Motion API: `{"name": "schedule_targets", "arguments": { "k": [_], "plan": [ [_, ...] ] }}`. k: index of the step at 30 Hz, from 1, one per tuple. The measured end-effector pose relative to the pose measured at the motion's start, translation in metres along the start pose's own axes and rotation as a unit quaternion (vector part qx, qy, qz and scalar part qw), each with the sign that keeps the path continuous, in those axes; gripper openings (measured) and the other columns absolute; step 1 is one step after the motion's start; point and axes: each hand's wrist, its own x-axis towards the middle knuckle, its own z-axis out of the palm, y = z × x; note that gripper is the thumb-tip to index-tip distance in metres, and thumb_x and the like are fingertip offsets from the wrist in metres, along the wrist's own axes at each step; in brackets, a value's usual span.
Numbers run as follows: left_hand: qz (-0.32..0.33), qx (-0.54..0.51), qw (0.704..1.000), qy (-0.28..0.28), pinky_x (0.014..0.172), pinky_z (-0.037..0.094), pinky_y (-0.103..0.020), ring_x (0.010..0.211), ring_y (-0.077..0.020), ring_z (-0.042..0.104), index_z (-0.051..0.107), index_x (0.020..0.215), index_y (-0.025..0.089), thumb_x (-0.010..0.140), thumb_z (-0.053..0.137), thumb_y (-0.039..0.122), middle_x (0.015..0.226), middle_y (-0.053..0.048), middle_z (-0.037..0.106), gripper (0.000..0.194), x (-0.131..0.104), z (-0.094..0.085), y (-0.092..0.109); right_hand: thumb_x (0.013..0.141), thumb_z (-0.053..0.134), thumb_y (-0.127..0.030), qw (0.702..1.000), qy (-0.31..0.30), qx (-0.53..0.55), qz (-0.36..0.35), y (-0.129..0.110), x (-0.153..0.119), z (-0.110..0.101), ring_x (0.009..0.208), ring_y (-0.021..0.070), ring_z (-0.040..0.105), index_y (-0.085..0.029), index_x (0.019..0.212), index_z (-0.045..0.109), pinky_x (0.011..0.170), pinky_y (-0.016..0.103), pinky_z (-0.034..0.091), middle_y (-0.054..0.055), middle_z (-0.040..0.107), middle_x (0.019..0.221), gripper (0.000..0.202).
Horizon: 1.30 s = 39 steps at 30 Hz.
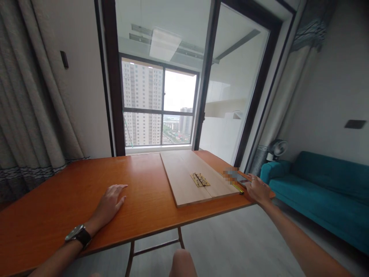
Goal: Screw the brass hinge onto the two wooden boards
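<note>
Evidently bracing, the left hand [111, 202] lies flat on the table [57, 200], fingers apart and empty; the right hand [257, 189] reaches the far corner, fingers curled over a yellow-and-black tool [238, 187] beside the hinged boards [196, 177].

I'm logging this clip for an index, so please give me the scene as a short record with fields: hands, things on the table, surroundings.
left hand: flat on the table, palm down, watch on the wrist
right hand: at the table's right edge, on a yellow-black tool; grip unclear
board: pale wood, lying flat on the table
hinge: brass, opened flat on the board
blurred item: beside the right hand
surroundings: window, curtain, teal sofa, fan
</note>
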Motion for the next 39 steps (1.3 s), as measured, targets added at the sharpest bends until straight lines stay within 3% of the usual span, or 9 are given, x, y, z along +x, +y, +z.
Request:
{"name": "schedule_targets", "arguments": {
  "k": [8,16,21,27,30,32,34,39],
  "plan": [
    [-0.004,-0.021,0.999,-0.025,0.102,0.048,-0.050,0.114,-0.0301,0.059,0.061,0.122,0.014,0.090,0.044,0.032,0.118,-0.015,0.067,0.041,0.001,0.001,0.008,0.079,0.043,-0.024,0.998,-0.044,0.012,-0.032,-0.009,0.014,0.016,0.117,0.0315,0.062,-0.017,0.109,0.064,0.105,0.051,0.035,0.013,0.073,0.115,0.037],
    [-0.015,-0.025,0.999,-0.036,0.103,0.048,-0.050,0.115,-0.0301,0.059,0.060,0.125,0.014,0.089,0.044,0.035,0.119,-0.014,0.067,0.045,0.001,0.003,0.008,0.082,0.038,-0.021,0.996,0.040,0.046,-0.061,-0.038,0.004,-0.002,0.120,0.0333,0.057,-0.015,0.121,0.058,0.103,0.053,0.033,0.016,0.068,0.120,0.044],
    [-0.012,-0.032,0.999,-0.035,0.103,0.048,-0.048,0.115,-0.0296,0.060,0.061,0.125,0.016,0.089,0.044,0.037,0.119,-0.013,0.067,0.045,0.005,0.003,0.010,0.088,0.037,-0.024,0.984,0.071,0.089,-0.134,-0.103,-0.008,-0.001,0.116,0.0321,0.056,-0.014,0.123,0.057,0.099,0.049,0.036,0.017,0.066,0.121,0.041],
    [-0.018,-0.031,0.999,-0.026,0.103,0.048,-0.049,0.114,-0.0300,0.060,0.062,0.122,0.016,0.088,0.045,0.037,0.118,-0.013,0.067,0.043,0.003,0.004,0.005,0.087,0.047,-0.021,0.955,0.035,0.132,-0.264,-0.207,-0.049,0.025,0.117,0.0267,0.057,-0.019,0.121,0.060,0.097,0.040,0.037,0.011,0.068,0.122,0.037],
    [-0.031,-0.025,0.999,-0.030,0.103,0.048,-0.050,0.116,-0.0303,0.059,0.061,0.123,0.015,0.089,0.043,0.036,0.119,-0.014,0.067,0.043,0.001,0.002,0.005,0.085,0.049,-0.018,0.949,0.025,0.137,-0.284,-0.228,-0.056,0.031,0.117,0.0249,0.057,-0.020,0.120,0.061,0.095,0.038,0.038,0.009,0.068,0.121,0.038],
    [-0.035,-0.022,0.998,-0.038,0.104,0.047,-0.050,0.116,-0.0301,0.058,0.061,0.123,0.015,0.089,0.042,0.036,0.120,-0.014,0.066,0.044,0.000,0.000,0.006,0.084,0.049,-0.017,0.953,0.027,0.131,-0.273,-0.221,-0.049,0.030,0.116,0.0260,0.057,-0.019,0.118,0.063,0.094,0.038,0.039,0.010,0.069,0.120,0.037],
    [-0.034,-0.021,0.998,-0.044,0.104,0.047,-0.049,0.116,-0.0296,0.059,0.061,0.122,0.015,0.089,0.042,0.036,0.119,-0.014,0.067,0.044,0.000,-0.002,0.008,0.085,0.047,-0.018,0.962,0.031,0.115,-0.247,-0.197,-0.034,0.023,0.115,0.0274,0.056,-0.018,0.112,0.066,0.094,0.039,0.039,0.011,0.069,0.119,0.033],
    [-0.023,-0.024,0.998,-0.050,0.103,0.048,-0.048,0.114,-0.0300,0.060,0.063,0.119,0.015,0.089,0.042,0.040,0.117,-0.014,0.068,0.044,0.003,-0.003,0.010,0.087,0.038,-0.020,0.989,0.054,0.050,-0.126,-0.093,0.009,-0.006,0.109,0.0275,0.058,-0.015,0.096,0.070,0.100,0.041,0.039,0.013,0.069,0.112,0.034]
  ]
}}
